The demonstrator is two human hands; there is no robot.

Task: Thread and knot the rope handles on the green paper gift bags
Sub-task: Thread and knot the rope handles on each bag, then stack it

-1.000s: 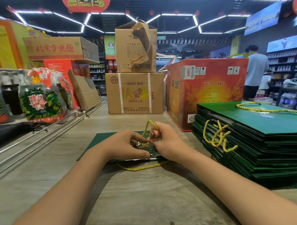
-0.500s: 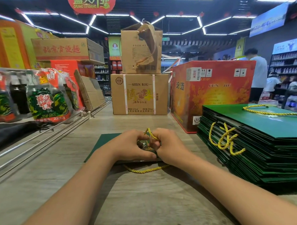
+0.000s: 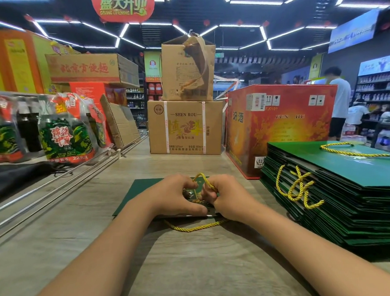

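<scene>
Pinching the yellow rope [image 3: 205, 181] together, both hands [image 3: 177, 196] [image 3: 228, 197] had closed in over the flat green bag [image 3: 135, 195] at frame centre, its loop shrinking, the knot apparently tightening.

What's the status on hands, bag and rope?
Left hand presses green bag flat. Right hand pinches yellow rope. Nothing in the way.

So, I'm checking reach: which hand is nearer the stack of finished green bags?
Right. The right hand sits beside the stack of green bags; the left hand lies farther off, beyond the right.
</scene>
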